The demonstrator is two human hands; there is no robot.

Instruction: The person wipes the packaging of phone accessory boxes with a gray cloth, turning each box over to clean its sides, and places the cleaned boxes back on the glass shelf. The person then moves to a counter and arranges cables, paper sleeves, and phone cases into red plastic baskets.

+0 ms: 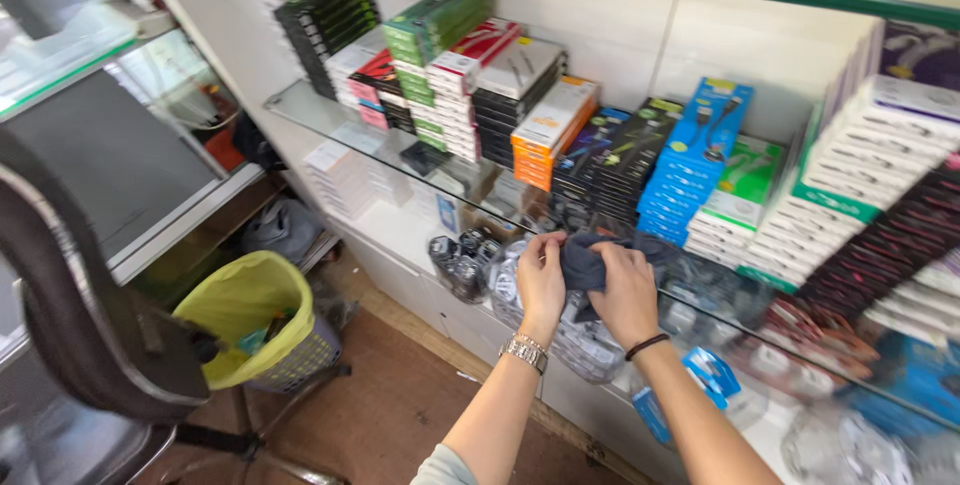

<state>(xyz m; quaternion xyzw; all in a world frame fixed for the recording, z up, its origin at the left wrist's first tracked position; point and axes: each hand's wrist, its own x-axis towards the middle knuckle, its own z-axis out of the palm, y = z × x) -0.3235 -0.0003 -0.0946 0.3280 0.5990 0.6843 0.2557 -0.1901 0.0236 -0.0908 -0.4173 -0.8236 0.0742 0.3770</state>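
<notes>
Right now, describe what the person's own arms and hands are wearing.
The left hand has a silver metal link watch at its wrist. The right hand has a thin black band at its wrist. Both forearms are bare; a pale sleeve edge shows on the left arm.

Bright even light, blurred stretched edges

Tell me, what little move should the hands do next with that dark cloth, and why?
Probably press the dark cloth flat on the glass shelf and slide it along the front edge. Both the left hand and the right hand hold the cloth bunched up just above that edge, in front of the stacked boxes, so little of it looks to be touching the glass.
</notes>
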